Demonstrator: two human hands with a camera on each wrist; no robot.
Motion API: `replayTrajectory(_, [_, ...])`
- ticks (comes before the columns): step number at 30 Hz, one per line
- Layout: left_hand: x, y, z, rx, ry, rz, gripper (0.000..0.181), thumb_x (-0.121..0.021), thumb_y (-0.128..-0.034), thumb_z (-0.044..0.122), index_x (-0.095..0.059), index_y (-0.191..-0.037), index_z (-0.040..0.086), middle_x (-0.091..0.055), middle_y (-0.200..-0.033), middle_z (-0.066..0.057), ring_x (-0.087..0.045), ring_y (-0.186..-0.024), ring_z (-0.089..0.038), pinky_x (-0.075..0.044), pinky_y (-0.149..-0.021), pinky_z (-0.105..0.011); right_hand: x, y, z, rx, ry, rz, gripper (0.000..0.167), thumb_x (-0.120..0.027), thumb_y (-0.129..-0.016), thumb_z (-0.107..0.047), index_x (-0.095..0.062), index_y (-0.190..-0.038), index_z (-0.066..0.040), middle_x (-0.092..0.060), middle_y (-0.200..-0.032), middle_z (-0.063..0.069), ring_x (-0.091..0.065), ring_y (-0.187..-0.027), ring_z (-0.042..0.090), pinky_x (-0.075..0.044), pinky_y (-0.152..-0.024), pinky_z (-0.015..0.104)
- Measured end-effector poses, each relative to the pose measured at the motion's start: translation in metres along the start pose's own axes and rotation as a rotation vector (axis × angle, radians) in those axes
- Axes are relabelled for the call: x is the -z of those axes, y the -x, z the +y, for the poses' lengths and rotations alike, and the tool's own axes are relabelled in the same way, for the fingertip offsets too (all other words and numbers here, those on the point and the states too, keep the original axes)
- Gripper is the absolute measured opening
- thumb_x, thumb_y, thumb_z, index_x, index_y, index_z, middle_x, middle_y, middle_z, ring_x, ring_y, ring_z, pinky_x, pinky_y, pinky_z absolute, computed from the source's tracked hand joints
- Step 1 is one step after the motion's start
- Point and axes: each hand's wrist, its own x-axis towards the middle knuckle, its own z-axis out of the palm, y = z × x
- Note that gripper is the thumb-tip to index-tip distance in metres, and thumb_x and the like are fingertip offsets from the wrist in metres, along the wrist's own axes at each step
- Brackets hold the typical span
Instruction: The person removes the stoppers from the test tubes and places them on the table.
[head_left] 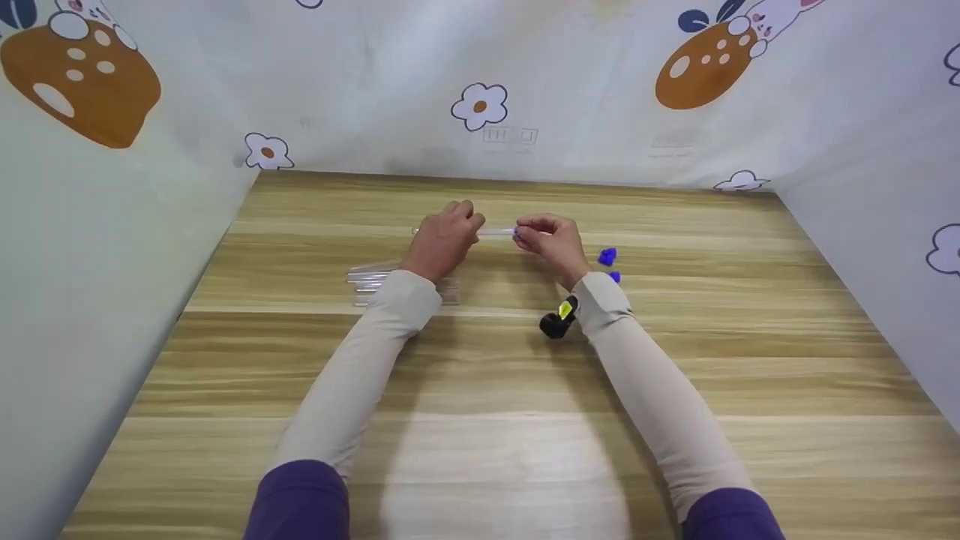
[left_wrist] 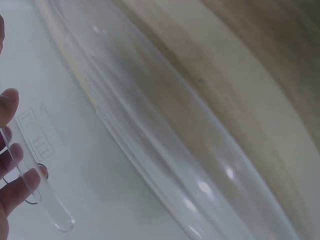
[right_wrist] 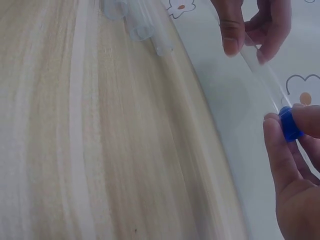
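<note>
A clear test tube (head_left: 495, 232) lies level between the two hands, above the table's far part. My left hand (head_left: 445, 236) grips it around the middle; its rounded end (left_wrist: 64, 222) sticks out past the fingers in the left wrist view. With thumb and fingers, my right hand (head_left: 553, 244) pinches a blue cap (right_wrist: 290, 124) at the tube's mouth. The cap touches the tube end; how deep it sits I cannot tell. Several more clear tubes (head_left: 364, 279) lie side by side under the left forearm. Loose blue caps (head_left: 607, 256) lie right of the right hand.
A wood-grain table (head_left: 510, 465) spreads below both arms. Patterned sheeting (head_left: 375, 97) stands as a wall along its back and sides. A black wrist device with a yellow mark (head_left: 556, 322) juts from the right cuff, above the table.
</note>
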Motion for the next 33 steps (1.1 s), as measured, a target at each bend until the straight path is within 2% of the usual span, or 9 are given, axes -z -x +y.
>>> replayTrajectory(6, [0.000,0.000,-0.007,-0.001,0.021,-0.027,0.015,-0.070,-0.0848,0.011,-0.064,-0.096,0.003,-0.065,-0.090,-0.012,-0.066,-0.083,-0.027,-0.054,-0.069,-0.039,0.004,-0.003,-0.001,0.006,0.013,0.014,0.030,-0.058,-0.089,0.007,-0.054,-0.117,0.017,-0.063,-0.086,0.002,-0.067,-0.074,0.007,-0.055,-0.073,0.018])
replayTrajectory(12, [0.001,0.002,-0.019,0.010,0.023,-0.050,0.017,-0.067,-0.0866,0.009,-0.060,-0.100,0.003,-0.066,-0.092,-0.014,-0.067,-0.083,-0.027,-0.052,-0.066,-0.039,0.013,-0.007,-0.005,0.005,0.007,0.026,0.028,-0.055,-0.090,0.008,-0.056,-0.117,0.016,-0.064,-0.096,0.008,-0.066,-0.081,0.010,-0.054,-0.079,0.019])
replayTrajectory(20, [0.000,0.008,-0.035,0.050,0.008,-0.063,0.010,-0.065,-0.0882,0.007,-0.059,-0.094,0.003,-0.065,-0.088,-0.015,-0.066,-0.079,-0.030,-0.053,-0.066,-0.042,0.027,-0.014,-0.011,0.010,-0.009,0.066,0.030,-0.053,-0.091,0.008,-0.053,-0.120,0.016,-0.065,-0.086,0.000,-0.067,-0.083,0.011,-0.054,-0.081,0.019])
replayTrajectory(26, [0.001,0.012,-0.046,0.096,0.052,-0.072,0.008,-0.066,-0.0868,0.004,-0.063,-0.093,0.001,-0.062,-0.090,-0.015,-0.063,-0.084,-0.031,-0.055,-0.070,-0.042,0.040,-0.020,-0.016,0.015,-0.029,0.094,0.030,-0.055,-0.092,0.005,-0.052,-0.119,0.017,-0.066,-0.080,-0.001,-0.066,-0.076,0.007,-0.054,-0.077,0.016])
replayTrajectory(28, [0.001,0.013,-0.049,0.113,0.064,-0.076,0.007,-0.066,-0.0864,0.003,-0.064,-0.093,0.001,-0.061,-0.090,-0.016,-0.063,-0.085,-0.032,-0.055,-0.071,-0.042,0.044,-0.022,-0.019,0.016,-0.005,0.102,0.031,-0.056,-0.092,0.003,-0.052,-0.119,0.017,-0.066,-0.081,-0.002,-0.066,-0.076,0.007,-0.053,-0.078,0.016])
replayTrajectory(33, [-0.001,0.017,-0.055,0.152,0.090,-0.118,0.010,-0.064,-0.0872,0.002,-0.066,-0.097,0.001,-0.062,-0.092,-0.016,-0.063,-0.087,-0.032,-0.055,-0.074,-0.041,0.059,-0.025,-0.025,0.007,0.171,0.131,0.031,-0.059,-0.092,-0.007,-0.057,-0.119,0.010,-0.066,-0.082,-0.007,-0.065,-0.078,0.006,-0.053,-0.086,0.025])
